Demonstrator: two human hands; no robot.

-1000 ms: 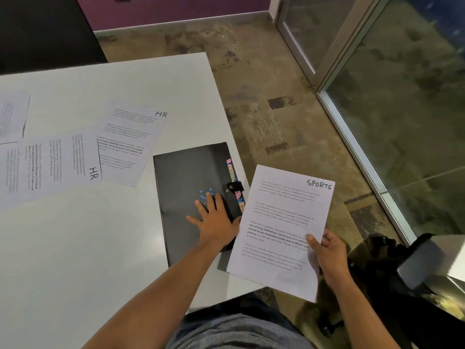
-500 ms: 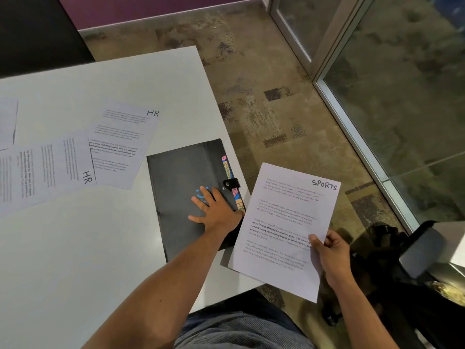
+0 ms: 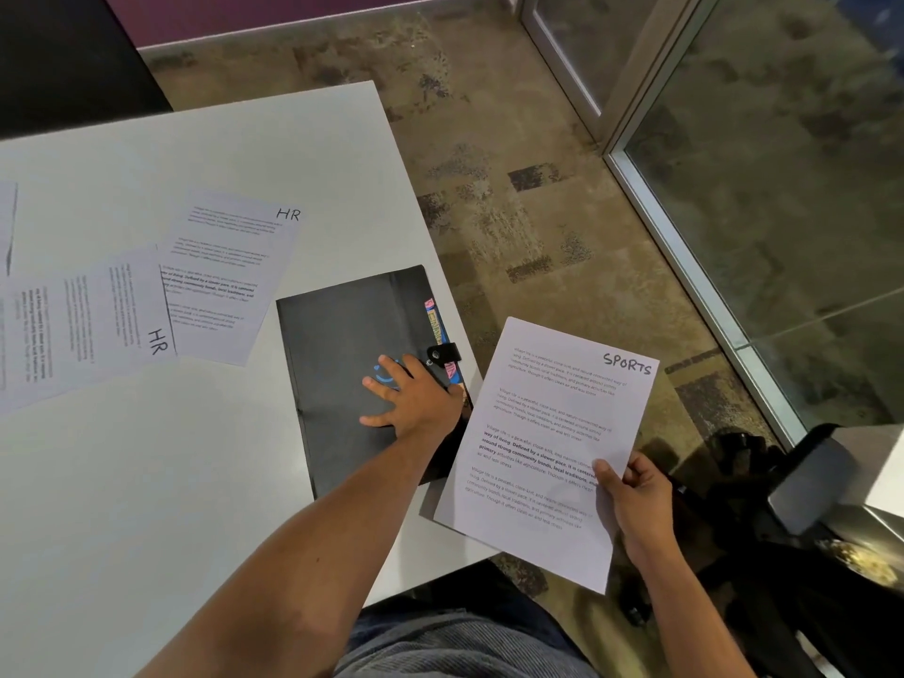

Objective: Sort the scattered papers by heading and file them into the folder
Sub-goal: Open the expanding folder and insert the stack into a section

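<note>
Holding a printed sheet headed SPORTS (image 3: 548,447) by its lower right edge, thumb on the front and fingers curled behind: right hand (image 3: 631,496), out past the desk's corner, so the sheet hangs partly over the floor and overlaps the near right corner of the desk (image 3: 146,506). Resting flat just to its left, fingers spread and straight, palm down on the cover of a black folder (image 3: 342,345): left hand (image 3: 416,403), with the thumb tucked toward the folder's right edge. Closed and lying at the desk's right edge, slightly turned. Fastened across its right side by a small black snap tab (image 3: 444,354), with colourful divider tabs (image 3: 438,330) peeping out along that edge. Partly covered by the fingertips, a blue mark on the cover.

Further left and a little beyond the folder, two sheets marked HR. Lying nearer and turned sideways, the one (image 3: 98,325) with its heading at the lower right corner; overlapping it at the edge, the upright one (image 3: 225,276) with HR at its top right, its corner just beside the folder's far left corner. Cut off by the left border, another sheet (image 3: 7,227), heading unreadable.

Beyond the desk, mottled carpet (image 3: 513,188), a glass partition in a metal frame (image 3: 685,237) to the right, a purple wall (image 3: 293,12) at the far end.
</note>
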